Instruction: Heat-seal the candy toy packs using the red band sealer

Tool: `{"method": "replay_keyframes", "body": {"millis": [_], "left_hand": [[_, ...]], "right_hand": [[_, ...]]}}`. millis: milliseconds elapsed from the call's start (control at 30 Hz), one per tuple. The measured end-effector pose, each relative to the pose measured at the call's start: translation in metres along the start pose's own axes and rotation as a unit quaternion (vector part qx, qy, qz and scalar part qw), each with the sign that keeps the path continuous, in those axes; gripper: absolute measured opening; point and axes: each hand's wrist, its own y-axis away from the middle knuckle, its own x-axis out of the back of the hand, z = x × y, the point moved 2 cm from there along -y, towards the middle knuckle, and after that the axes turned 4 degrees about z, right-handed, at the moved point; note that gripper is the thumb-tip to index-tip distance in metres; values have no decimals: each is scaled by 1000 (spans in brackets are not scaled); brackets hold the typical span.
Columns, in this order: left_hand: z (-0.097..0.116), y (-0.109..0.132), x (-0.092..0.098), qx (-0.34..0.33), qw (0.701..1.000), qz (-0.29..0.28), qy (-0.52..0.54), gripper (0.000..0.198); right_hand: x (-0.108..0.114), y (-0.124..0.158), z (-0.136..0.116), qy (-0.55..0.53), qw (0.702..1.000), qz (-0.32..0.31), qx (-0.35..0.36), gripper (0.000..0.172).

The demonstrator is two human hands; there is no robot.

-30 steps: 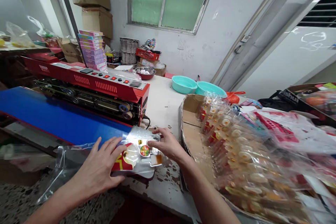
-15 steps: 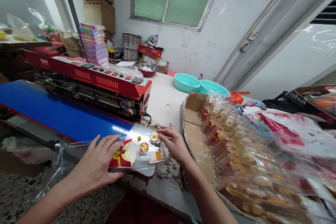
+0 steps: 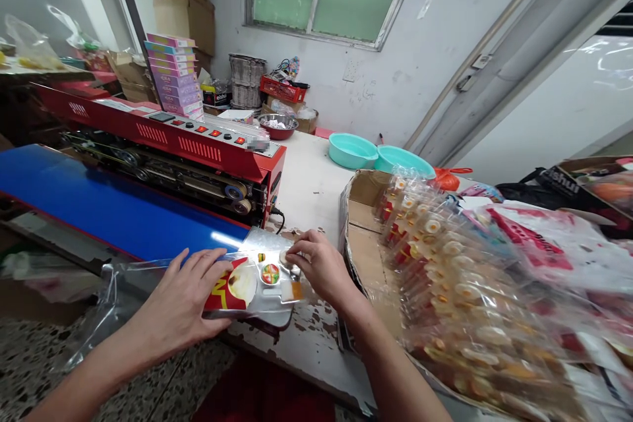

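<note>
A clear plastic bag [image 3: 257,308] lies across the metal plate at the end of the blue conveyor belt [image 3: 123,211]. Inside show a red card with a yellow letter [image 3: 237,287], a toy pizza [image 3: 270,274], a tiny toy burger [image 3: 262,257] and a white-and-orange piece [image 3: 291,291]. My left hand [image 3: 185,293] grips the bag's left part, fingers over the top and thumb along the near edge. My right hand [image 3: 321,267] pinches the bag's far right corner, its fingertips partly covering a toy fried egg [image 3: 283,256].
A red sealing machine [image 3: 198,151] stands behind the belt. To the right, a cardboard tray [image 3: 366,244] holds rows of similar filled bags [image 3: 445,264]. Two turquoise basins [image 3: 352,150] sit farther back on the white table [image 3: 306,178]. Stacked boxes [image 3: 173,76] rise behind the machine.
My right hand has shifted slightly left and up, its fingers now closing over the bag's corner and the toy egg. The left hand keeps its hold on the bag, nearly unmoved.
</note>
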Motion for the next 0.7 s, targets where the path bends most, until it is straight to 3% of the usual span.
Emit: {"method": "replay_keyframes", "body": {"millis": [200, 300, 400, 533, 633, 700], "left_hand": [[-2, 0, 0, -5, 1000, -8, 10, 63], [-3, 0, 1, 1, 1000, -18, 16, 69], [-4, 0, 3, 2, 998, -49, 37, 81], [-5, 1, 6, -12, 995, -79, 64, 90], [-4, 1, 7, -15, 995, -77, 69, 86], [-3, 1, 8, -10, 995, -73, 70, 83]], "right_hand": [[-5, -3, 0, 38, 998, -54, 4, 5], [-11, -2, 10, -73, 996, -48, -33, 1], [-13, 3, 18, -179, 983, 17, -33, 15], [-7, 15, 3, -114, 984, 127, 51, 12], [-7, 19, -16, -58, 989, 97, 95, 2], [-9, 19, -23, -19, 994, 65, 85, 3]]}}
